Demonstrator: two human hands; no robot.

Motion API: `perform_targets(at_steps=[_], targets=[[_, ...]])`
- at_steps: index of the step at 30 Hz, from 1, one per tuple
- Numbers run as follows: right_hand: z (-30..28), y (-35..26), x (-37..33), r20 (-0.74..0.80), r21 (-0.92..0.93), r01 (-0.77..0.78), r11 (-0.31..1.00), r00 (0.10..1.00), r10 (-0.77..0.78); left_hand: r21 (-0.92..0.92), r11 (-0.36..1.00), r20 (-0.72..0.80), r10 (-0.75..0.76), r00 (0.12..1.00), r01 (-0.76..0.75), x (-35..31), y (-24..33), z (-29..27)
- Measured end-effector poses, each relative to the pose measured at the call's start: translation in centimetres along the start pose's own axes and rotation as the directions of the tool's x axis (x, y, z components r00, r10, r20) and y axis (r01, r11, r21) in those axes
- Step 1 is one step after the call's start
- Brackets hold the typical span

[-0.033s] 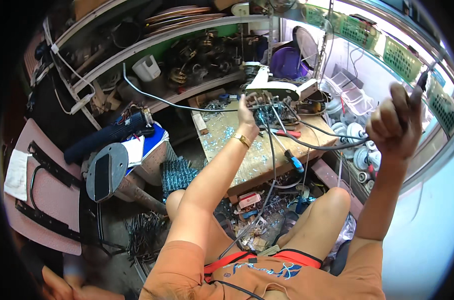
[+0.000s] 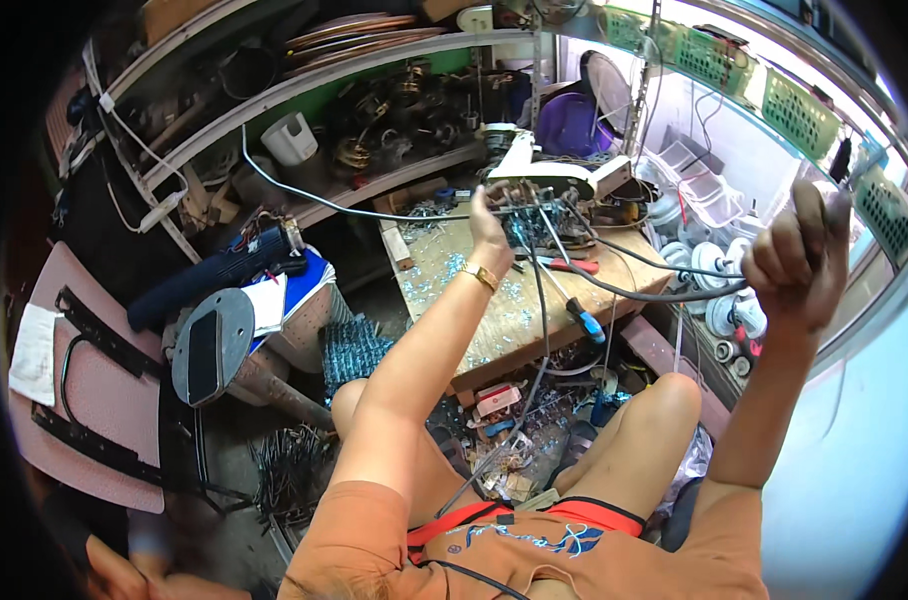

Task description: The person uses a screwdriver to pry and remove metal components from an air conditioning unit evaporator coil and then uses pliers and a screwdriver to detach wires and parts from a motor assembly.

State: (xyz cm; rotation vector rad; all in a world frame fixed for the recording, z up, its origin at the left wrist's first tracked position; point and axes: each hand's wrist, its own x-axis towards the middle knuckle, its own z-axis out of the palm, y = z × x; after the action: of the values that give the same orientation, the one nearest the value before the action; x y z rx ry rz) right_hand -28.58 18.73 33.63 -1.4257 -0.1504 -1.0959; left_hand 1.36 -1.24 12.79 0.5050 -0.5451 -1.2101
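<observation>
My left hand [image 2: 488, 228] reaches over the wooden bench [image 2: 444, 320], its fingers closed where a grey cable [image 2: 359, 211] runs in from the left. Beside those fingers lies a metal clump with wires [image 2: 549, 225], partly hidden. My right hand [image 2: 798, 258] is raised at the right, closed in a fist. Black cables [image 2: 664, 296] stretch from the clump to it; the ends inside the fist are hidden. On the bench rest a screwdriver with a blue handle [image 2: 586, 322] and a red-handled tool [image 2: 574, 265].
At the left stand a round stool [image 2: 242, 325] with a phone [image 2: 205, 352] and a pink chair [image 2: 84, 390]. Shelves [image 2: 334, 75] hold coils and motor parts behind. White spools [image 2: 726, 310] sit at the right below green baskets [image 2: 804, 112]. Scraps [image 2: 514, 450] litter the floor between my feet.
My right hand has moved slightly right and down, still closed. The cables have shifted a little with it. My left hand stays almost in place.
</observation>
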Motion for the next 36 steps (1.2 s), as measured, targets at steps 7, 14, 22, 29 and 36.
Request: perform_targets(at_steps=[7,14,22,29,36], targets=[[-8.2,-1.7,-11.2,-0.642,-0.008,0.205,0.979,0.749,-0.162,0.075,0.994,0.176,-0.086,0.981,0.074,1.5,2.4,1.6],[-19.9,2.3,-16.2,-0.908,-0.028,0.088,0.996,0.415,-0.062,-0.052,0.972,0.376,-0.192,0.906,0.227,0.2,3.3,1.7],[-29.0,9.0,-19.9,-0.854,-0.498,-0.460,0.735,0.112,-0.508,-0.031,0.991,0.260,-0.116,0.959,0.128,-2.0,4.1,3.9],[-16.1,10.5,-12.2,-0.257,-0.645,-0.459,-0.611,0.883,-0.393,-0.030,0.989,0.062,-0.142,0.988,0.144,-3.0,1.9,7.7],[-9.9,17.4,-7.2,-0.437,-0.877,-0.450,-0.171,0.893,-0.111,0.010,0.997,0.170,-0.080,0.982,0.080,-5.7,0.6,9.7]])
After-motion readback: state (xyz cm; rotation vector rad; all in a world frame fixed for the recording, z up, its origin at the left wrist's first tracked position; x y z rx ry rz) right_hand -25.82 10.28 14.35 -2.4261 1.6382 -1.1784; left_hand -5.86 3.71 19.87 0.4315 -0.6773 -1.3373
